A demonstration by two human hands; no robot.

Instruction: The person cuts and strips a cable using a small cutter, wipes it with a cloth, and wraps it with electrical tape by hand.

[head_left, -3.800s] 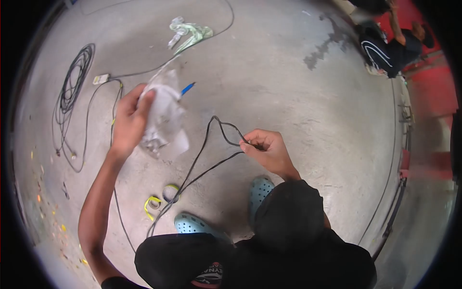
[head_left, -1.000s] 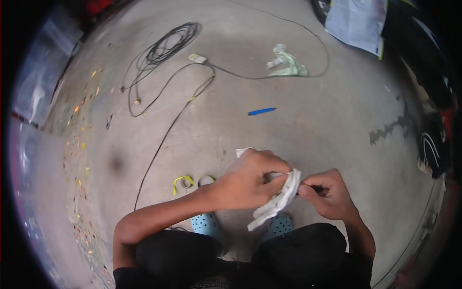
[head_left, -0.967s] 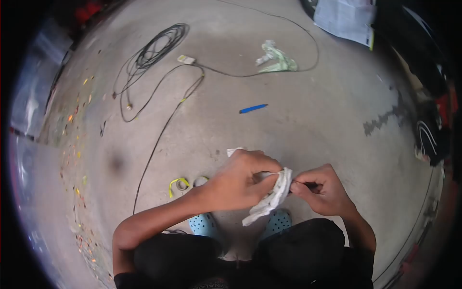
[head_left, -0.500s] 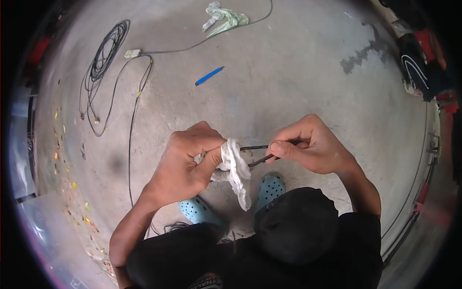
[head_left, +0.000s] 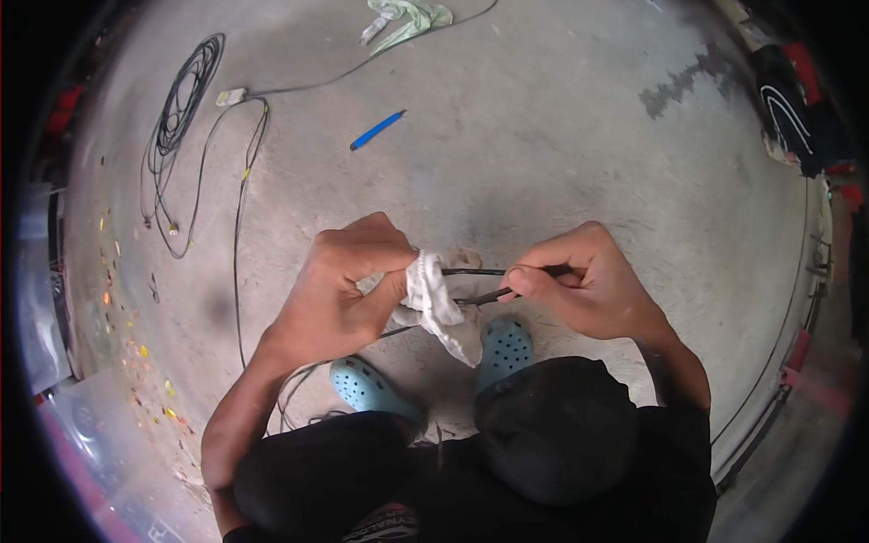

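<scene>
My left hand (head_left: 348, 276) is closed on a white cloth (head_left: 434, 294), pinching it between thumb and fingers. The cloth is wrapped around a black cable (head_left: 475, 271), and its loose end hangs down. To the right, my right hand (head_left: 579, 282) pinches two strands of the cable between thumb and fingers, apart from the cloth. What lies inside the cloth is hidden.
On the floor are a blue pen-like tool (head_left: 377, 130), a coiled black cable (head_left: 190, 90), a pale socket block (head_left: 232, 97) and a pale green-white rag (head_left: 412, 23). My light-blue clogs (head_left: 367, 387) stand below my hands. More cable lies by my left foot.
The cloth has shifted slightly left along the cable and its hanging end sits higher. My left hand is a little further up and left. The view has shifted slightly.
</scene>
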